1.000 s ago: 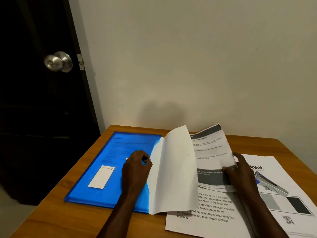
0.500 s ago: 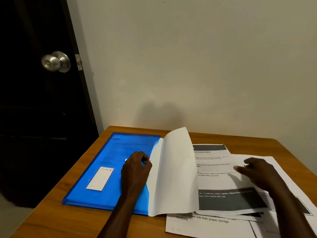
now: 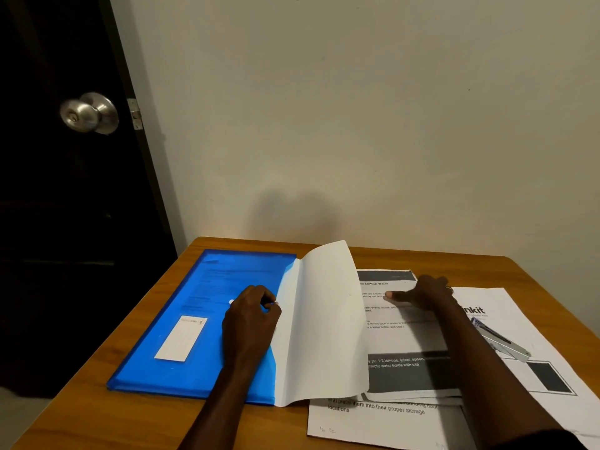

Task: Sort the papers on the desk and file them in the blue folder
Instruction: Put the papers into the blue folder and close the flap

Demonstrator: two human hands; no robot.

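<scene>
Head view: a wooden desk (image 3: 81,417) against a pale wall, seen from above and behind the hands.
Blue folder (image 3: 194,319): lies flat on the left half of the desk, long side running near to far, with a white label (image 3: 180,337) on its near part.
Left hand (image 3: 251,316): rests on the right part of the folder, fingers curled, pinching the left edge of a white sheet (image 3: 324,319).
White sheet: rises from the folder's right edge and curls over to the right, blank side up, its free edge hanging above the printed papers.
Printed papers (image 3: 399,336): a loose stack just right of the folder, partly under the curled sheet; the top page reads "Lemon Water".
Right hand (image 3: 422,295): lies flat on the far part of that top page, fingers straight and spread, thumb pointing left, gripping nothing.
Large sheet (image 3: 519,306): under the stack, reaching the right edge of the desk.
Stapler (image 3: 500,341): on the large sheet, just right of the right forearm.
Door knob (image 3: 89,113): far left, on a dark door.
</scene>
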